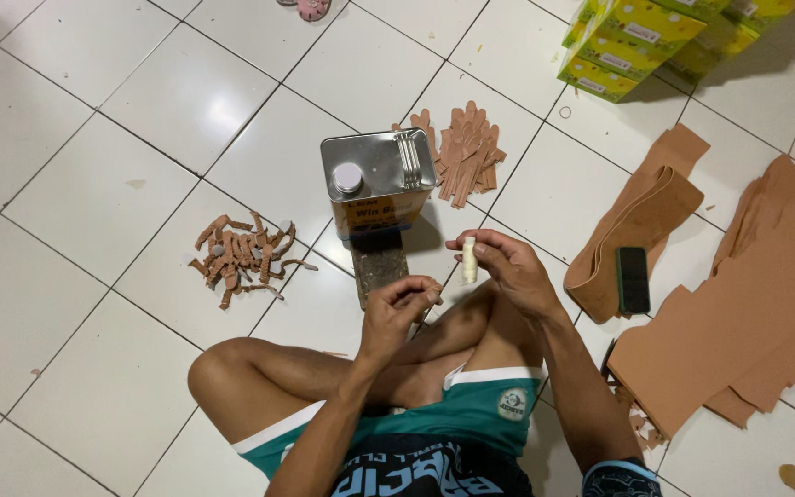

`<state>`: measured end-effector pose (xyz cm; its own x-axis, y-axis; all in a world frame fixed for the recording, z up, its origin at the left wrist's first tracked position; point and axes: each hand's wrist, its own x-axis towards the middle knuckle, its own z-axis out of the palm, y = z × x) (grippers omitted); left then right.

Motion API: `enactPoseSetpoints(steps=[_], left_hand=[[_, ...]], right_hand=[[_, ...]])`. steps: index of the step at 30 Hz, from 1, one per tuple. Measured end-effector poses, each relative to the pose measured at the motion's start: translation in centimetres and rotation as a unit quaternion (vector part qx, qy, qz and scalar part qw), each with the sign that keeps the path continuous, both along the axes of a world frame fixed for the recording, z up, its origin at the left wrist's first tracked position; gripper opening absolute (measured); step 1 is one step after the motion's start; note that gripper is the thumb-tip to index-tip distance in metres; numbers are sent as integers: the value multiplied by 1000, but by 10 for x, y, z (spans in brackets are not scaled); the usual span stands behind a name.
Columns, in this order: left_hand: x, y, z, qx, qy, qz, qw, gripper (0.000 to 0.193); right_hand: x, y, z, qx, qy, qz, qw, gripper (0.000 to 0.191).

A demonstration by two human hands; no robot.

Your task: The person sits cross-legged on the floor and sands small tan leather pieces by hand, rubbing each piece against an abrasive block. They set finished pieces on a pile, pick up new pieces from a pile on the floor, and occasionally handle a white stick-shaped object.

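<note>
The floor [186, 92] is glazed white tile, smooth and glossy, with thin dark grout lines. The square can [379, 184] is bare shiny metal on top, with a ribbed metal handle and a smooth pale cap; its side wears a printed orange coat. Beneath it lies a rough, speckled stone-like block [379, 267]. The small white spool [469, 260] in the right hand [508, 271] looks like matt plastic or thread. The tan sheets [747, 304], the folded band [641, 221] and the cut strips [466, 152] look like matt, soft synthetic leather. The dark phone [633, 279] is smooth and faintly glossy. The yellow-green boxes [637, 41] are printed cardboard.
</note>
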<state>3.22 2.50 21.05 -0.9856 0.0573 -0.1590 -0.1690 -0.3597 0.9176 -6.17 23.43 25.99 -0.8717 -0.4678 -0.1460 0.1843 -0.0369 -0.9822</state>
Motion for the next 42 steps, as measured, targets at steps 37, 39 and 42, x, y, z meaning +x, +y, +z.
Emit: enactPoseSetpoints(steps=[37, 39, 42], left_hand=[[17, -41, 30, -274, 112, 2, 955, 21], [18, -46, 28, -244, 90, 49, 964, 20], [15, -44, 16, -182, 43, 91, 978, 21]], right_hand=[[27, -44, -25, 253, 199, 72, 944, 23], [45, -48, -32, 208, 160, 65, 963, 22], [64, -51, -41, 167, 128, 43, 977, 23]])
